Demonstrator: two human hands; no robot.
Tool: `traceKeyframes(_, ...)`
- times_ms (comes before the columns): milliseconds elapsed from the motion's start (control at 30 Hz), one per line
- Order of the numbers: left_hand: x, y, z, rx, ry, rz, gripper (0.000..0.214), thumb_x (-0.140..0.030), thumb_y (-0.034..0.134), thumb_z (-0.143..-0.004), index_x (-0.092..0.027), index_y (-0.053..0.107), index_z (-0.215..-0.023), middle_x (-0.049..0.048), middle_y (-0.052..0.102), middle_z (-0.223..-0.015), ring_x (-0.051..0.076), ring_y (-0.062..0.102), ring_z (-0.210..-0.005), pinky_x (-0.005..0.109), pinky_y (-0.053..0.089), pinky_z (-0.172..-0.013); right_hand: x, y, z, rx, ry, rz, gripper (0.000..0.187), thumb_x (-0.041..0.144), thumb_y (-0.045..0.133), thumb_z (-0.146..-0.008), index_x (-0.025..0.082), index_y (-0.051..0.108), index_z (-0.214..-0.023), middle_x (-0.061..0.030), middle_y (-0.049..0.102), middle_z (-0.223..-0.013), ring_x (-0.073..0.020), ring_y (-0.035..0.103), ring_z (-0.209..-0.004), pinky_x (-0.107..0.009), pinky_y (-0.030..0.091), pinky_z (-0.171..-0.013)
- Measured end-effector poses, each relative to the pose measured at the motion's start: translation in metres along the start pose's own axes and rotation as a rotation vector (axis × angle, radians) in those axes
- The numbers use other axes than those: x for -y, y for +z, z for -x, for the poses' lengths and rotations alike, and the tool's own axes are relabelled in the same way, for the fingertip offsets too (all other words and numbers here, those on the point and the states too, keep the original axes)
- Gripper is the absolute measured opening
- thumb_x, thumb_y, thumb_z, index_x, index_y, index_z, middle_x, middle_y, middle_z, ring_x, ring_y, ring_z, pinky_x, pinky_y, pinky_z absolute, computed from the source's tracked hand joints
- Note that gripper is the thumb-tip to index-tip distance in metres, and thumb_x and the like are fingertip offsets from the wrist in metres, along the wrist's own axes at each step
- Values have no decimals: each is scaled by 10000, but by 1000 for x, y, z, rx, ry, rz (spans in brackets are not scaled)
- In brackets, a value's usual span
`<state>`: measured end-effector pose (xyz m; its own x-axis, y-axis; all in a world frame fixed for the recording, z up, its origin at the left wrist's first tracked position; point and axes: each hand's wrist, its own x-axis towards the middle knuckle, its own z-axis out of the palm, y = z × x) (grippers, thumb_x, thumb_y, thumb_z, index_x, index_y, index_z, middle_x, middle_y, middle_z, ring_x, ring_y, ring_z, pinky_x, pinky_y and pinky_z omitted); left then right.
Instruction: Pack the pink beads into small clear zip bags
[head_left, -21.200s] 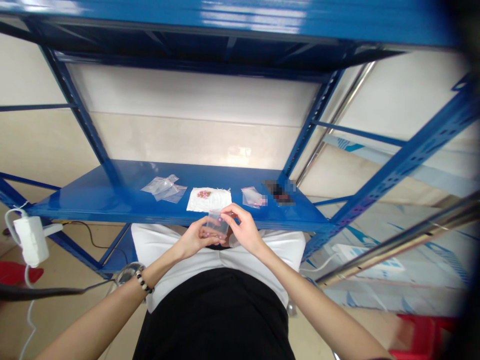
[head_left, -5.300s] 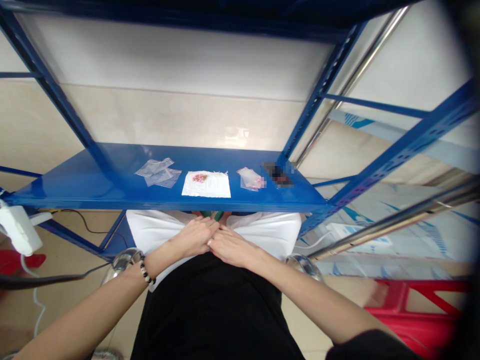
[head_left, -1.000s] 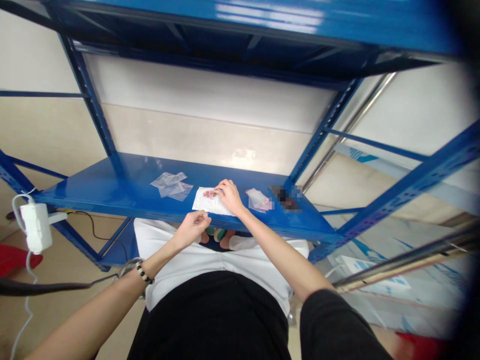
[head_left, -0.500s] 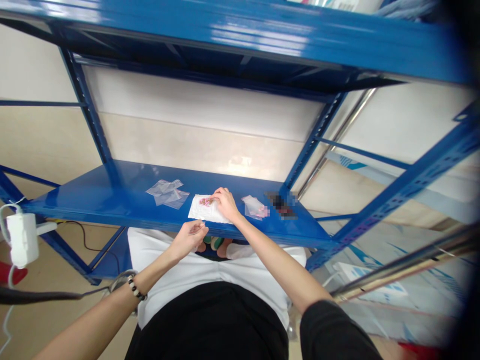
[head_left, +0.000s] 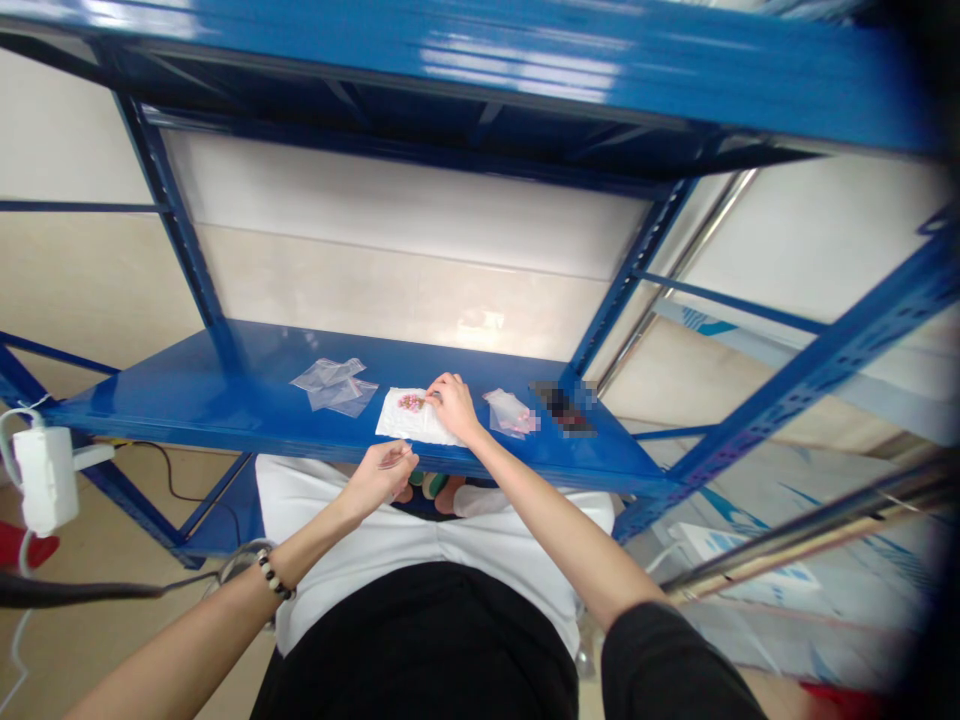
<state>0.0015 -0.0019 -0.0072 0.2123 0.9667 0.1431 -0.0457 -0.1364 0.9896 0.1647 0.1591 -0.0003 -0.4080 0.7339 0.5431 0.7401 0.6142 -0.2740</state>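
Reaching over front edge of shelf point(head_left: 225, 385): right hand point(head_left: 453, 406), earlier clasped with left hand point(head_left: 382, 472), fingers narrowed at pink pieces point(head_left: 410, 402) on white sheet point(head_left: 405, 427), hiding its far right corner. Left hand: same edge, fingers pinched. Holds unclear. Clear bags point(head_left: 341, 388): sheet's left.

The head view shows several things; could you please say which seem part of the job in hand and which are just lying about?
Likely part of the job:
small pink pieces by the right hand
white sheet beneath them
clear bags

Likely just lying about:
blurred dark object
white box with cord
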Motion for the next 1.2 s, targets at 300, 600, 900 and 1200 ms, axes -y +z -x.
traceKeyframes(300,3,-6,-7,-83,3,-98,372,-435,595,-831,-183,427,-614,-55,428,-452,70,371,-415,203,307,-454,12,-15,-3,-122,-51,-191,90,178,621,-867,198,708,-854,-61,603,-974,-222,504,-993,-374,393,-912)
traceKeyframes(600,4,-9,-13,-140,-1,-62,378,-434,613,-809,-183,440,-586,-52,425,-420,70,366,-390,217,294,-441,93,-58,7,138,-424,-469,95,202,645,-862,224,719,-808,-47,611,-1042,-209,523,-1021,-381,418,-940)
traceKeyframes(900,-6,-8,-9,-148,-15,80,395,-457,642,-811,-172,465,-603,-51,406,-449,73,371,-413,228,332,-437,95,-61,14,231,-477,-470,123,167,641,-859,234,744,-843,-47,619,-1041,-204,519,-1000,-368,429,-922)
traceKeyframes(1200,0,-7,-9,-123,-22,229,381,-430,683,-794,-188,423,-657,-89,344,-454,50,312,-388,199,289,-400,59,-48,-17,54,-276,-328,87,197,658,-854,216,737,-824,-44,644,-953,-196,558,-941,-371,397,-912)
